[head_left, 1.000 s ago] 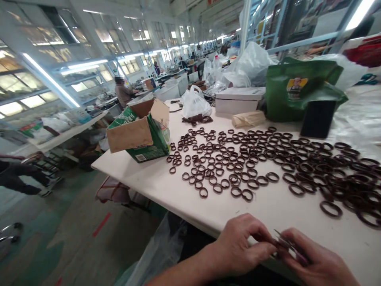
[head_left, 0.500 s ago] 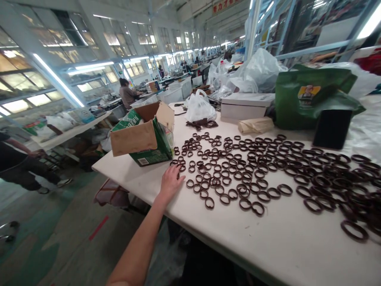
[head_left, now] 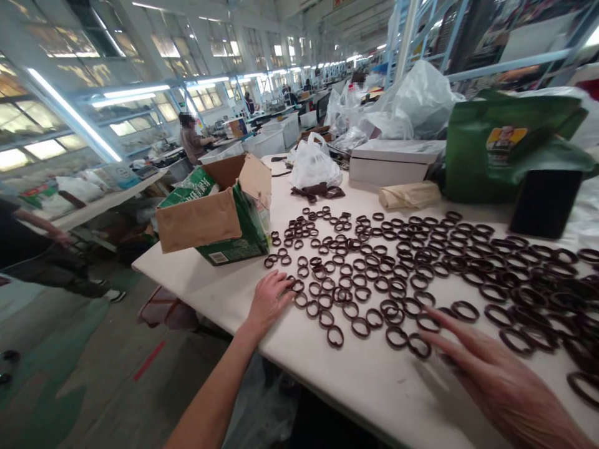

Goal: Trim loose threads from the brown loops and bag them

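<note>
Many dark brown oval rings (head_left: 360, 293) lie spread over the pale tabletop (head_left: 374, 386), loosely spaced in the middle and heaped at the right. My left hand (head_left: 269, 300) rests low at the left edge of this spread. Its fingers are loosely bent and apart, with the tips touching or right beside a ring, and I see nothing held in them. From the right, my right hand (head_left: 491, 371) reaches over the front rings with fingers stretched out, slightly blurred. Its fingertips are close above or on the nearest rings; contact is hard to tell.
An opened green carton (head_left: 234, 240) stands beyond my left hand. Farther back are a white plastic bag (head_left: 316, 163), a white box (head_left: 393, 163), a beige roll (head_left: 408, 195), a green pouch (head_left: 491, 159) and a black phone-like slab (head_left: 545, 202). A person (head_left: 28, 243) stands at the far left.
My right hand has come into view from the right over the rings. The left hand has moved slightly toward me, away from the carton. The camera view has shifted a little.
</note>
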Demonstrator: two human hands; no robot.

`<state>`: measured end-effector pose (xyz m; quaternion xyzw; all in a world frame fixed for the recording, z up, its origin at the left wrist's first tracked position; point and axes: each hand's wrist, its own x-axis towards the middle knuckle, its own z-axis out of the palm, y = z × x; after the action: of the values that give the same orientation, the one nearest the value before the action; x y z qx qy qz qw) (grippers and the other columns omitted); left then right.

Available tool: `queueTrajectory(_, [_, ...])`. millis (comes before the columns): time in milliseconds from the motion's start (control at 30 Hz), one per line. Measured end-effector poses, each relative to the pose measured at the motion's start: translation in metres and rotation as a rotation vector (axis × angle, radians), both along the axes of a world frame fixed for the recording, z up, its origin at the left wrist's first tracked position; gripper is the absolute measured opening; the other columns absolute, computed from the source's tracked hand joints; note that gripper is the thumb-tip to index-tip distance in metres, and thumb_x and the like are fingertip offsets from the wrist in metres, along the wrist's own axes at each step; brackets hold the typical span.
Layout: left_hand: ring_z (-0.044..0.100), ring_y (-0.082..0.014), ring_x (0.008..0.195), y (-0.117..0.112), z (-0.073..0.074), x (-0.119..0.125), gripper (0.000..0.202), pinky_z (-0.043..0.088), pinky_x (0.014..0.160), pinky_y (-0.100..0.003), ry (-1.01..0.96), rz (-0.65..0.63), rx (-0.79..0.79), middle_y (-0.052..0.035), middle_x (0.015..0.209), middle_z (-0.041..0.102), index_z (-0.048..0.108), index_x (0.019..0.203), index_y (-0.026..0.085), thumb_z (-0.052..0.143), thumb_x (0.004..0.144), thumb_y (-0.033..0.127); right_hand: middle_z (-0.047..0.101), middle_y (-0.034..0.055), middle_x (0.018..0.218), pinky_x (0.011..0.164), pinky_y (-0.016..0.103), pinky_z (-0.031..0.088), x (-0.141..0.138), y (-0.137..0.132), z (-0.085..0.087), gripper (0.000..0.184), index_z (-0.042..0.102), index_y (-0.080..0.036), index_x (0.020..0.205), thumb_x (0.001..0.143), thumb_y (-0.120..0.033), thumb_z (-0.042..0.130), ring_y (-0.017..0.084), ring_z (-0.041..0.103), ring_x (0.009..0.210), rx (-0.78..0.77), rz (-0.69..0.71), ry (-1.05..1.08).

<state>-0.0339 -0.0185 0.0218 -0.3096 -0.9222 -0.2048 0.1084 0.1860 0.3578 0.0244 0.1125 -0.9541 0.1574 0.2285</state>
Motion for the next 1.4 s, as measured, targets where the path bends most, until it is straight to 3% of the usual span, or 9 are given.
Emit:
queueTrajectory(100, [0.057,-0.0292,0.125,-0.001,0.0,-0.006,0.019,0.046,0.106,-0.051,0.053,-0.014,0.039,-0.0089,0.118,0.071,0.073,0.097,0.023,0.057,0.092,0.032,0.055,0.0059,0.141,0.095,0.046,0.05,-0.029,-0.026,0.001,0.042,0.064,-0.031,0.122,0.092,-0.013,0.042,0.028,0.058,0.121,0.189,0.153,-0.014])
queueTrajectory(267, [0.056,-0.0292,0.125,0.012,0.009,-0.028,0.03,0.045,0.107,-0.051,0.112,-0.053,0.083,-0.0113,0.129,0.066,0.067,0.115,0.023,0.054,0.093,0.037,0.063,0.0104,0.13,0.102,0.05,0.043,-0.046,0.001,-0.004,0.041,0.067,-0.023,0.115,0.089,-0.006,0.04,0.027,0.058,0.122,0.246,-0.042,-0.025])
queueTrajectory(400, [0.05,-0.0303,0.132,0.061,0.024,-0.047,0.04,0.041,0.111,-0.051,0.073,-0.173,0.018,-0.0132,0.142,0.057,0.061,0.129,0.021,0.053,0.093,0.037,0.062,0.0123,0.131,0.101,0.05,0.043,-0.039,0.037,-0.009,0.038,0.067,-0.02,0.116,0.091,-0.012,0.04,0.028,0.06,0.117,0.246,-0.24,0.002])
queueTrajectory(533, [0.046,-0.0307,0.135,0.126,0.034,-0.066,0.046,0.038,0.113,-0.05,0.027,-0.279,-0.035,-0.0154,0.144,0.054,0.057,0.134,0.017,0.058,0.091,0.035,0.063,0.0121,0.128,0.099,0.05,0.043,-0.037,0.051,-0.01,0.035,0.068,-0.018,0.113,0.091,-0.015,0.04,0.028,0.061,0.111,0.216,-0.333,0.016])
queueTrajectory(733, [0.056,-0.0241,0.124,0.187,0.037,-0.101,0.028,0.042,0.109,-0.041,-0.1,-0.471,-0.032,-0.0073,0.13,0.065,0.07,0.113,0.025,0.065,0.085,0.022,0.062,0.0108,0.13,0.096,0.047,0.045,-0.039,0.051,-0.009,0.034,0.068,-0.019,0.112,0.09,-0.016,0.042,0.028,0.059,0.109,0.157,-0.352,-0.026])
queueTrajectory(833, [0.066,-0.0209,0.102,0.193,0.037,-0.117,0.014,0.049,0.096,-0.035,-0.155,-0.466,-0.041,-0.0033,0.104,0.074,0.073,0.094,0.024,0.067,0.083,0.021,0.063,0.0108,0.128,0.094,0.047,0.045,-0.04,0.053,-0.009,0.034,0.068,-0.019,0.11,0.089,-0.017,0.041,0.028,0.059,0.108,0.138,-0.345,-0.021])
queueTrajectory(967, [0.065,-0.0168,0.076,0.184,0.035,-0.137,0.014,0.051,0.074,-0.028,-0.155,-0.302,0.004,-0.0022,0.085,0.073,0.07,0.09,0.019,0.059,0.088,0.028,0.063,0.0106,0.126,0.092,0.046,0.045,-0.041,0.056,-0.012,0.033,0.068,-0.019,0.109,0.089,-0.017,0.041,0.028,0.06,0.106,0.126,-0.329,-0.005])
queueTrajectory(1100, [0.063,-0.0183,0.08,0.171,0.036,-0.145,0.012,0.049,0.077,-0.031,-0.093,-0.203,0.018,-0.0039,0.086,0.07,0.069,0.086,0.018,0.058,0.087,0.025,0.063,0.01,0.126,0.091,0.045,0.045,-0.041,0.057,-0.012,0.032,0.068,-0.019,0.108,0.089,-0.017,0.043,0.028,0.06,0.105,0.113,-0.325,-0.003])
queueTrajectory(1400, [0.062,-0.0207,0.091,0.159,0.038,-0.114,0.012,0.047,0.087,-0.034,-0.078,-0.532,-0.188,-0.0041,0.093,0.072,0.076,0.081,0.025,0.066,0.083,0.019,0.062,0.0097,0.128,0.092,0.043,0.044,-0.041,0.056,-0.009,0.034,0.067,-0.019,0.11,0.088,-0.015,0.041,0.028,0.059,0.109,0.091,-0.33,-0.032])
